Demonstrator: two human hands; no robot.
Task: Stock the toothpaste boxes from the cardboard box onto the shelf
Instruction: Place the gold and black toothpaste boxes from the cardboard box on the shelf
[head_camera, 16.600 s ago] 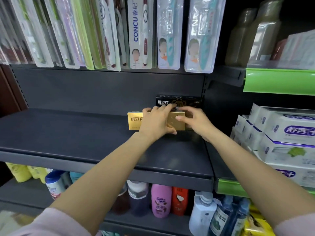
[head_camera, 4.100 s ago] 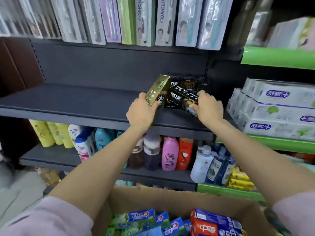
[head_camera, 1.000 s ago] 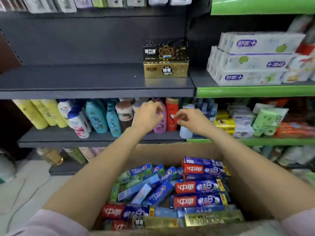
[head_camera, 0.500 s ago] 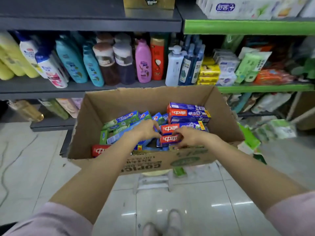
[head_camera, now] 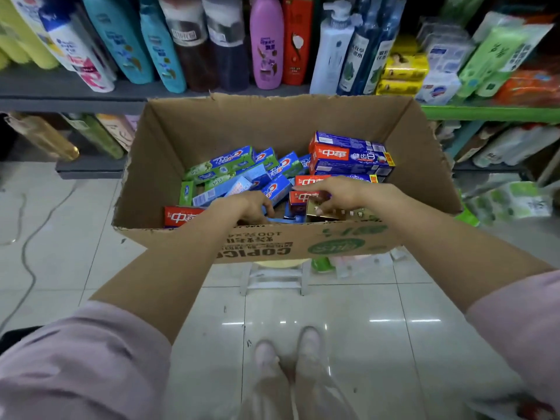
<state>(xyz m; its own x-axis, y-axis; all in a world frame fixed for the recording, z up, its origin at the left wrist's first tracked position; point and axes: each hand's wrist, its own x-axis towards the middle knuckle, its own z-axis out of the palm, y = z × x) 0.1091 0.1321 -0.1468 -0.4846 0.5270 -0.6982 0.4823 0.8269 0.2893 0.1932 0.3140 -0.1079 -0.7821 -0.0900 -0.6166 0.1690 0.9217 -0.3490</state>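
An open cardboard box [head_camera: 272,128] stands in front of me, filled with several toothpaste boxes: red-and-blue ones [head_camera: 351,156] at the right, green-and-blue ones [head_camera: 224,165] in the middle, a red one [head_camera: 181,215] at the near left. Both my hands reach into its near side. My right hand [head_camera: 336,194] has its fingers curled over the end of a gold toothpaste box [head_camera: 330,212] lying by the near wall. My left hand [head_camera: 251,207] is down among the boxes with its fingers curled; what it touches is hidden.
Behind the box a dark shelf [head_camera: 60,97] carries shampoo and lotion bottles [head_camera: 266,40]; a green-edged shelf [head_camera: 491,112] at the right holds soap packs and pouches. The box sits on a white stool [head_camera: 272,277]. My feet [head_camera: 288,359] stand on a glossy tiled floor.
My view has tilted further down, and the upper shelf with the stacked black and gold boxes has left view. Both hands went deeper into the box; the right hand moved onto the gold box.
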